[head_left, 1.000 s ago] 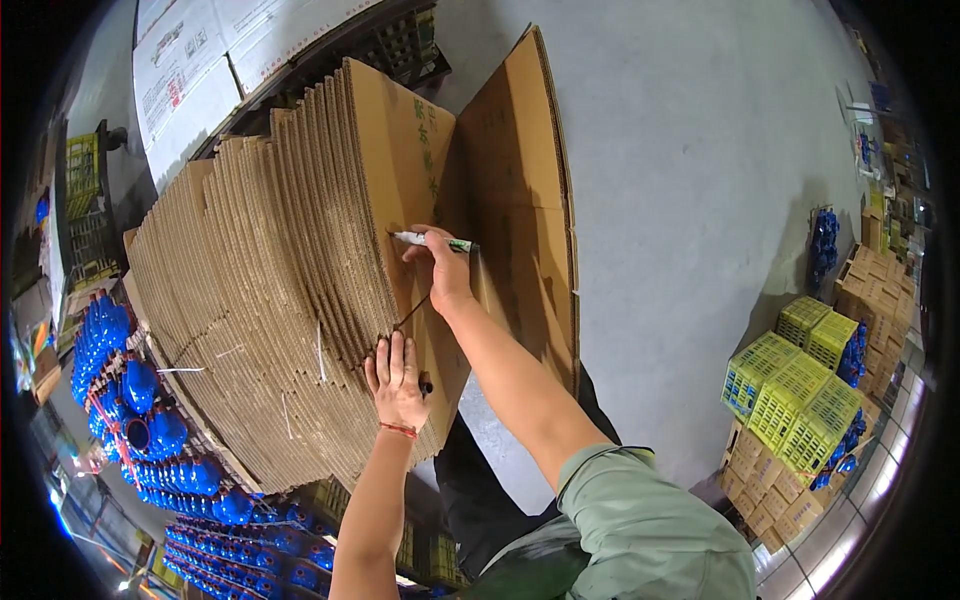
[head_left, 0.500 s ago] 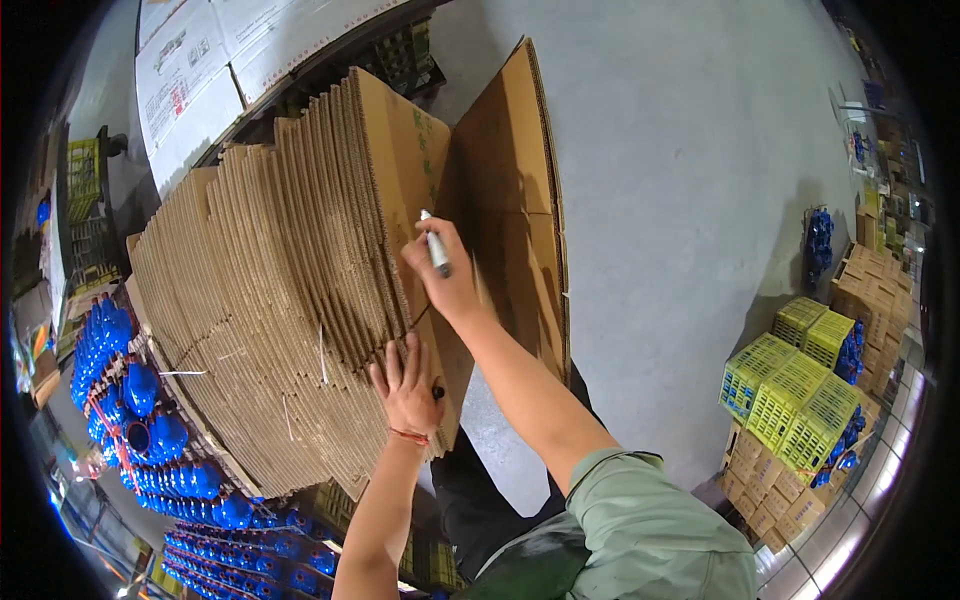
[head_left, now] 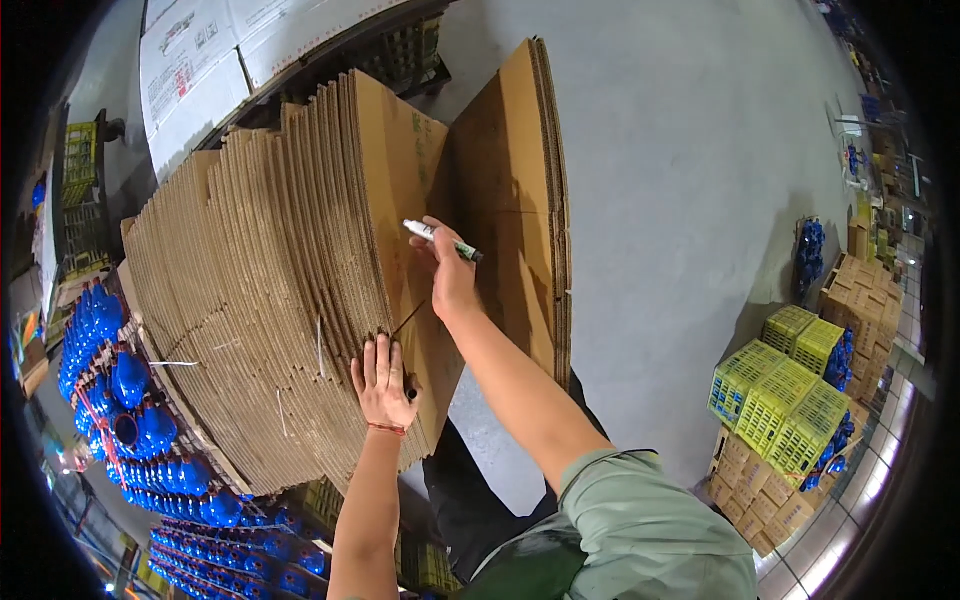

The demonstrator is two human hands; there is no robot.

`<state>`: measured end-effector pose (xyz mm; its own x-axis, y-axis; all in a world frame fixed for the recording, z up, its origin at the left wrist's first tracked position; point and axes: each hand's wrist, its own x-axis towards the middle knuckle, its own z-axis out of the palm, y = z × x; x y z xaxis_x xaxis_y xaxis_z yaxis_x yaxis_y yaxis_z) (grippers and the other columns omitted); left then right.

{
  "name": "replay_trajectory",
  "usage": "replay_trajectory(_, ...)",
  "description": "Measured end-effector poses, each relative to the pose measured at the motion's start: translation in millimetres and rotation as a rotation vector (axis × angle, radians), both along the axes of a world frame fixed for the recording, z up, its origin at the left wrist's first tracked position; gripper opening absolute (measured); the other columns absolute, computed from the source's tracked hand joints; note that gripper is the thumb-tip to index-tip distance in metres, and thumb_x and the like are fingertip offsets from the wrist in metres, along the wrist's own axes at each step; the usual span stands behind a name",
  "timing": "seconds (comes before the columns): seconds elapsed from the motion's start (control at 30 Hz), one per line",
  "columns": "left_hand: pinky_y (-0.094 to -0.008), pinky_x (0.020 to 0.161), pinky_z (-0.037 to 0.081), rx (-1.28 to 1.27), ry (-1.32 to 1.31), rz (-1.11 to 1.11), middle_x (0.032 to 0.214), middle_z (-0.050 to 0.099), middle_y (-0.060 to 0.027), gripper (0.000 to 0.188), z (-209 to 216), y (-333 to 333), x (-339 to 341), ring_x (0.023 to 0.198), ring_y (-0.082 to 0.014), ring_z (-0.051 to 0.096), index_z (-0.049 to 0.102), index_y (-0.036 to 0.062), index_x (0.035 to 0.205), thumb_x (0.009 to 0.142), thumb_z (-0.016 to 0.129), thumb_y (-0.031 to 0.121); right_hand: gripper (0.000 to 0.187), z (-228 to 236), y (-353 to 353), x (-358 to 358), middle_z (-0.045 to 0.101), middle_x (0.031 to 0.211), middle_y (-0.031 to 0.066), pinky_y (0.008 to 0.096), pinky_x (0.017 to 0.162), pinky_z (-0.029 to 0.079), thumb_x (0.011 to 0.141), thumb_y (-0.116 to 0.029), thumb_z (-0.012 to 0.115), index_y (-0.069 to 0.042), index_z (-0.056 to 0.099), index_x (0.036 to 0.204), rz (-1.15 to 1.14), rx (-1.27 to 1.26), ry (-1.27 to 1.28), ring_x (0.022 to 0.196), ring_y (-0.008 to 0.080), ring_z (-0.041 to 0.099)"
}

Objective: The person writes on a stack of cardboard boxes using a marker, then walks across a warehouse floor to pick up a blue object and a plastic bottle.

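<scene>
A white marker pen [head_left: 430,233] with a dark end is gripped in my right hand [head_left: 455,278]. The hand is at the brown face of a flattened cardboard box [head_left: 395,150], which carries faint green print. My left hand [head_left: 384,385] lies with fingers stretched over the edges of the cardboard stack [head_left: 270,290]. Beside its thumb, a small black cap [head_left: 411,394] is held against the hand. To the right of my right hand, other folded cardboard sheets [head_left: 525,190] lean away from the stack, leaving a V-shaped gap.
Blue bottle-shaped items [head_left: 130,380] crowd the left side of the stack. White printed cartons [head_left: 200,80] lie at the far left. On the right stand yellow-green crates [head_left: 770,400] upon brown cartons [head_left: 760,490]. Grey floor [head_left: 680,200] stretches between.
The marker has turned from nearly upright to a flatter slant, its white end now pointing left. My left hand and the black cap appear slightly farther left as the whole view shifts.
</scene>
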<state>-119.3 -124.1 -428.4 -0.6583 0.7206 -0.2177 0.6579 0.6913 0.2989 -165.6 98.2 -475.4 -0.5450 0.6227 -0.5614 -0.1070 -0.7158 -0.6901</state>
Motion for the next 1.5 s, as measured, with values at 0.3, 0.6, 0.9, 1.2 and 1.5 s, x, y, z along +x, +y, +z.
replay_trajectory(0.3, -0.0589, 0.116, 0.025, 0.054, 0.098, -0.022, 0.157, 0.037, -0.0147, 0.067, -8, -7, 0, 0.142, -0.0392, 0.036, 0.047, 0.0038, 0.144, 0.081, 0.059, 0.024, 0.025, -29, -13, -1, 0.07, 0.104, 0.0024, 0.0323, 0.094, 0.044, 0.095, -0.025, 0.066, -0.004, 0.072, 0.106, 0.039, -0.178, 0.086, 0.1, 0.0135, 0.06)
replay_trajectory(0.6, -0.0597, 0.117, 0.022, 0.069, 0.093, -0.014, 0.157, 0.035, -0.0137, 0.068, -3, -3, -1, 0.142, -0.0387, 0.034, 0.051, 0.005, 0.142, 0.078, 0.063, 0.024, 0.029, -11, -6, -2, 0.067, 0.093, 0.0031, 0.028, 0.075, 0.049, 0.094, -0.028, 0.07, -0.003, 0.065, 0.109, 0.001, 0.009, -0.022, 0.083, 0.0117, 0.06)
replay_trajectory(0.9, -0.0632, 0.118, 0.019, -0.103, -0.027, -0.147, 0.161, 0.03, 0.0026, 0.071, 15, -3, -27, 0.148, -0.0282, 0.025, 0.052, 0.0226, 0.144, 0.078, 0.071, 0.036, 0.046, 58, 30, 34, 0.056, 0.105, 0.0131, 0.0478, 0.091, 0.037, 0.083, -0.024, 0.075, -0.012, 0.053, 0.121, 0.517, 1.396, -0.813, 0.101, 0.0331, 0.053)
replay_trajectory(1.2, -0.0632, 0.114, 0.025, 0.06, 0.095, -0.128, 0.156, 0.038, -0.0004, 0.057, -1, -6, -21, 0.142, -0.0331, 0.034, 0.06, 0.0187, 0.135, 0.078, 0.063, 0.029, 0.035, -1, -11, -24, 0.071, 0.091, 0.0062, 0.0307, 0.078, 0.051, 0.098, -0.03, 0.062, -0.001, 0.067, 0.117, -0.037, -0.08, -0.042, 0.082, 0.0155, 0.064)
replay_trajectory(1.5, -0.0647, 0.113, 0.027, 0.026, 0.074, -0.117, 0.157, 0.036, 0.001, 0.059, -2, -12, -25, 0.143, -0.0326, 0.033, 0.06, 0.0191, 0.134, 0.076, 0.066, 0.027, 0.026, -28, -21, -23, 0.07, 0.086, 0.0048, 0.0315, 0.075, 0.053, 0.095, -0.025, 0.063, -0.003, 0.071, 0.107, -0.065, -0.223, -0.03, 0.076, 0.0154, 0.064)
